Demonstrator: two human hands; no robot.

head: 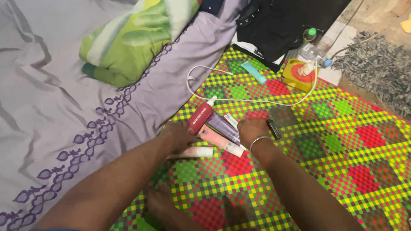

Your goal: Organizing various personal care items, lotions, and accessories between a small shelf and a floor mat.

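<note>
Left hand point(178, 135) palm-down on pale pink tube point(193, 152), frame centre, grip unclear. Right hand point(252, 130) rests on purple tube point(223, 126), beside red tube point(200, 118) and pink tube point(220, 140), closure unclear. All on woven mat point(342, 142).

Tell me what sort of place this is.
Most likely a bedroom, with someone sitting on the floor. A mattress under a lilac sheet with a green pillow lies beside a bright woven floor mat. Both hands, left hand and right hand, rest among cosmetic tubes on the mat.
</note>
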